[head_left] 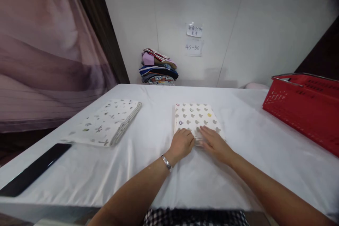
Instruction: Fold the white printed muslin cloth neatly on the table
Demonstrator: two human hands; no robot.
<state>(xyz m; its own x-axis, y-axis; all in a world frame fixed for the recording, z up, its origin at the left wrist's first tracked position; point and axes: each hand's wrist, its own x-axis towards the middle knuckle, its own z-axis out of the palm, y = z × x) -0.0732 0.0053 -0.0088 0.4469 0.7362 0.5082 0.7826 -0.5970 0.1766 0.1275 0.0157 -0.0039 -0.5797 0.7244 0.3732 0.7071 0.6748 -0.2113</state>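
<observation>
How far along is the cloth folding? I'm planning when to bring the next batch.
Done: one folded patterned cloth lies flat at the table's left. In hand: the left hand and right hand press the near edge of a second folded cloth, printed with grey shapes. Left: a pile of mixed fabrics sits by the wall; whether it awaits folding, and what the red basket holds, cannot be told.

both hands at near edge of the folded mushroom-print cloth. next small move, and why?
Probably press and smooth along the near edge. Both the left hand and the right hand lie flat on the near end of the folded mushroom-print cloth, which looks slightly bunched between them, while the far part already lies flat and square on the white table.
</observation>
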